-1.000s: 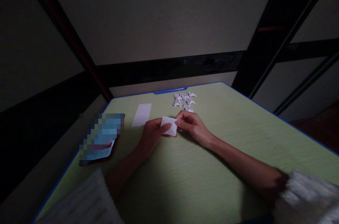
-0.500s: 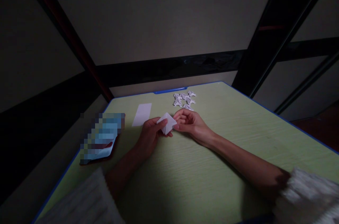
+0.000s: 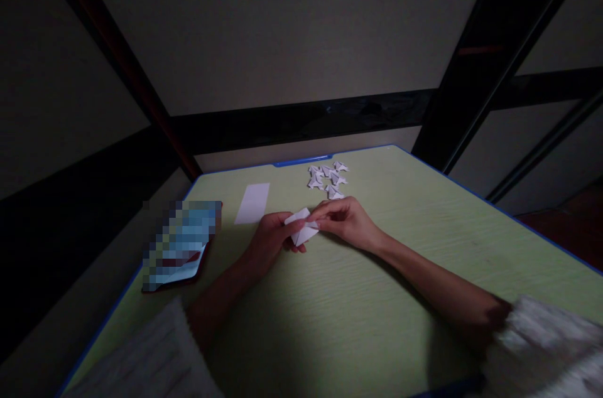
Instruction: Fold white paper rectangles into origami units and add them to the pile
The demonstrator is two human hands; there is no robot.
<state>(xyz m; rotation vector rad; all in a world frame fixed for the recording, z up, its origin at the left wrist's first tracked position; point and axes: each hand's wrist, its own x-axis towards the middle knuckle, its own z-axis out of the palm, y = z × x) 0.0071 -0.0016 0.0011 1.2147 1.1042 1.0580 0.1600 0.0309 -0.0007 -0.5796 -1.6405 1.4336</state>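
Observation:
A small piece of white folded paper (image 3: 305, 233) is held between both hands above the middle of the table. My left hand (image 3: 271, 240) grips its left side, thumb on top and fingers underneath. On the right, my right hand (image 3: 347, 222) pinches the paper's right corner between thumb and fingertips. Several small white folded paper figures (image 3: 335, 192) lie in a cluster just beyond my right hand. Past my left hand, a flat white paper strip (image 3: 254, 200) rests on the table. The underside of the folded paper is hidden by my left fingers.
The light green table (image 3: 377, 322) has a blue edge and a blue handle-like piece (image 3: 303, 161) at its far side. A phone or tablet (image 3: 186, 247), its screen pixelated, lies at the left. Behind the table stands a pale panel (image 3: 282, 27) with a dark band.
The folded paper has turned and shifted slightly right and down. My right fingers have closed in from beside it onto its right corner; the left hand keeps its hold.

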